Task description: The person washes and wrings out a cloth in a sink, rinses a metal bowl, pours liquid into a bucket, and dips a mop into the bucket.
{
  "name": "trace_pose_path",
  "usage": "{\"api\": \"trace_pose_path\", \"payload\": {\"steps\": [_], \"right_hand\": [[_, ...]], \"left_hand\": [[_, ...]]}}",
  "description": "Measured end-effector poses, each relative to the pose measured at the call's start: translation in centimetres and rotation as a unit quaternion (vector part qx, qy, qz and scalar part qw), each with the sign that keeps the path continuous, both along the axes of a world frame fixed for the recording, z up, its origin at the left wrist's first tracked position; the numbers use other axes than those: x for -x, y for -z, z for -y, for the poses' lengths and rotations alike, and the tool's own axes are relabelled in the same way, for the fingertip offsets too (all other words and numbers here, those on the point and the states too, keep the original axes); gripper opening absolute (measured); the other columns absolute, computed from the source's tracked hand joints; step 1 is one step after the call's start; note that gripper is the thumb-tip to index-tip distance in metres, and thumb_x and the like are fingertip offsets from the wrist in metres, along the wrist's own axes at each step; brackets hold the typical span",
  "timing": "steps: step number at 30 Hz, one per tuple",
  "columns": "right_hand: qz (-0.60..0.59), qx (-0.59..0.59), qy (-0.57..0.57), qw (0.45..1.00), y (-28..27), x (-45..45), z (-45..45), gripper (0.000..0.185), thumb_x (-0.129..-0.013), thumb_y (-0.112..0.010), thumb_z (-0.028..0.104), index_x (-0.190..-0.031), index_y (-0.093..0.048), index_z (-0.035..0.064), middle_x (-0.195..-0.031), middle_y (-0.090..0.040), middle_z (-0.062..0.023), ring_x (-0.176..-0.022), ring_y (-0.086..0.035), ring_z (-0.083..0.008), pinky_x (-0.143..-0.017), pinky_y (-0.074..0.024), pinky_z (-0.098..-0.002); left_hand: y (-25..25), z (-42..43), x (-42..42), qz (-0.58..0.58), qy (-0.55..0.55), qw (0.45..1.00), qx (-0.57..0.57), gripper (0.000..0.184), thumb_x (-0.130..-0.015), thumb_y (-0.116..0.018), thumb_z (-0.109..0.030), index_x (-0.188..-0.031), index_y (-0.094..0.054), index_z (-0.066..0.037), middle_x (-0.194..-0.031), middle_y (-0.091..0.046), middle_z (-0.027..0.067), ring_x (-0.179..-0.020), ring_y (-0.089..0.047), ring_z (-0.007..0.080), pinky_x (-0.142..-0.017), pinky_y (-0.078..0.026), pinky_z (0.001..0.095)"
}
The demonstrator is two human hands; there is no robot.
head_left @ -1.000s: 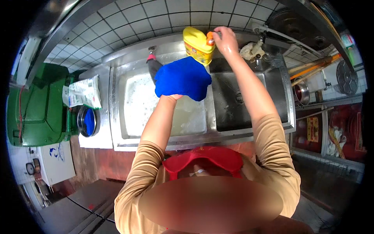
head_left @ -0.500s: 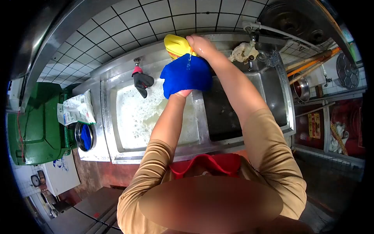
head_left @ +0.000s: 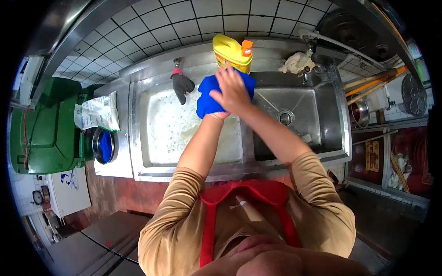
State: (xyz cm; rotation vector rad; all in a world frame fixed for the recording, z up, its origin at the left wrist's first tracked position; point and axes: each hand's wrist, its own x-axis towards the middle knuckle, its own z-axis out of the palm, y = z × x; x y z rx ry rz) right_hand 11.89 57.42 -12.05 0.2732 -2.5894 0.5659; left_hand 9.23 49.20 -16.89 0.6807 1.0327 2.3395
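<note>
A blue cloth (head_left: 209,94) is draped over my left hand (head_left: 222,115), which supports it from beneath above the sink divider; the fingers are hidden under it. On top of the cloth my right hand (head_left: 233,92) lies flat, its fingers stretched out and a little apart. Just behind them a yellow detergent jug (head_left: 228,49) with an orange cap stands on the sink's back ledge. The left basin (head_left: 165,124) holds foamy water.
The right basin (head_left: 285,99) has a drain. A dark grey glove (head_left: 182,85) hangs over the tap at the left. A pale rag (head_left: 296,62) sits by the right tap. On the left counter are a plastic bag (head_left: 99,112) and a round metal bowl (head_left: 97,145) with blue cloth.
The yellow jug, tilted and pouring clear liquid onto the cloth, now stands on the ledge. My right hand has let go of it and come down onto the cloth.
</note>
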Motion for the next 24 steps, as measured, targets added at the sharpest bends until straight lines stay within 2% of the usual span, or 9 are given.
{"api": "trace_pose_path", "payload": {"steps": [1,4,6,8,10,13,18,20,24], "right_hand": [[0.005,0.038,-0.018,0.999,1.6,-1.0,1.5,0.074,-0.079,-0.055,0.045,-0.127,-0.032,-0.0055,-0.135,-0.028,-0.0240,-0.128,-0.021,-0.0396,-0.104,-0.0169,-0.0485],[0.049,0.090,-0.083,0.991,1.6,-3.4,5.2,0.068,-0.082,-0.052,0.043,-0.127,-0.034,-0.0051,-0.134,-0.032,-0.0219,-0.129,-0.021,-0.0381,-0.105,-0.0152,-0.0462],[0.060,0.019,-0.121,0.991,0.9,-0.8,4.6,0.064,-0.083,-0.048,0.044,-0.126,-0.037,-0.0019,-0.135,-0.032,-0.0202,-0.130,-0.021,-0.0363,-0.105,-0.0157,-0.0469],[0.027,-0.015,-0.039,0.999,-0.5,1.3,4.3,0.054,-0.086,-0.044,0.042,-0.126,-0.042,0.0056,-0.135,-0.034,-0.0184,-0.129,-0.024,-0.0343,-0.102,-0.0185,-0.0513],[0.032,0.005,-0.014,0.999,-0.6,1.9,5.7,0.060,-0.085,-0.041,0.049,-0.124,-0.044,0.0031,-0.135,-0.033,-0.0192,-0.129,-0.025,-0.0332,-0.103,-0.0167,-0.0502],[0.008,0.056,-0.123,0.991,1.8,-2.2,11.2,0.068,-0.085,-0.044,0.047,-0.129,-0.034,-0.0032,-0.135,-0.031,-0.0226,-0.129,-0.022,-0.0377,-0.103,-0.0163,-0.0502],[0.007,0.080,-0.197,0.977,-0.3,-0.2,14.1,0.060,-0.087,-0.043,0.042,-0.132,-0.034,0.0035,-0.135,-0.033,-0.0191,-0.130,-0.023,-0.0335,-0.104,-0.0161,-0.0460],[0.034,0.015,-0.114,0.993,-0.9,3.0,13.4,0.053,-0.088,-0.042,0.041,-0.128,-0.040,0.0069,-0.134,-0.035,-0.0190,-0.129,-0.025,-0.0323,-0.104,-0.0175,-0.0470],[0.033,0.007,-0.159,0.987,0.6,-0.5,15.4,0.058,-0.087,-0.043,0.043,-0.128,-0.038,0.0024,-0.137,-0.031,-0.0178,-0.130,-0.022,-0.0331,-0.104,-0.0163,-0.0470]], "left_hand": [[0.4,0.4,-0.3,0.004,-0.016,0.998,-0.055,0.058,-0.091,-0.026,-0.047,-0.139,-0.017,-0.017,-0.147,-0.010,0.0029,-0.135,-0.010,0.0214,-0.109,-0.010,0.0373],[1.3,1.0,-1.5,0.013,-0.071,0.975,-0.212,0.057,-0.092,-0.027,-0.044,-0.140,-0.015,-0.016,-0.147,-0.008,0.0045,-0.135,-0.010,0.0213,-0.109,-0.012,0.0373],[1.7,2.1,-2.3,0.017,-0.107,0.944,-0.312,0.056,-0.093,-0.027,-0.041,-0.140,-0.014,-0.016,-0.147,-0.007,0.0056,-0.135,-0.009,0.0212,-0.108,-0.013,0.0373],[-4.5,5.8,-3.8,0.288,0.124,0.921,-0.229,0.056,-0.094,-0.025,-0.041,-0.141,-0.009,-0.015,-0.147,-0.009,0.0040,-0.134,-0.012,0.0210,-0.108,-0.013,0.0380],[-3.1,7.2,-2.6,0.117,0.049,0.990,-0.063,0.057,-0.093,-0.025,-0.042,-0.141,-0.010,-0.016,-0.147,-0.009,0.0036,-0.135,-0.010,0.0202,-0.109,-0.011,0.0371],[4.3,5.5,-2.2,-0.015,-0.188,0.886,-0.423,0.057,-0.093,-0.023,-0.043,-0.141,-0.009,-0.016,-0.148,-0.007,0.0020,-0.135,-0.005,0.0187,-0.109,-0.007,0.0357],[-2.9,10.1,-3.1,0.061,-0.261,0.920,-0.287,0.058,-0.093,-0.023,-0.045,-0.141,-0.009,-0.017,-0.147,-0.008,0.0012,-0.135,-0.007,0.0196,-0.108,-0.009,0.0379],[-3.4,13.1,-3.5,0.260,-0.011,0.945,-0.196,0.060,-0.090,-0.025,-0.052,-0.138,-0.020,-0.018,-0.145,-0.019,0.0054,-0.132,-0.019,0.0236,-0.106,-0.017,0.0433],[-4.4,15.9,-2.9,0.226,0.025,0.953,-0.203,0.059,-0.092,-0.024,-0.047,-0.140,-0.012,-0.015,-0.146,-0.012,0.0042,-0.133,-0.014,0.0211,-0.108,-0.014,0.0388]]}}
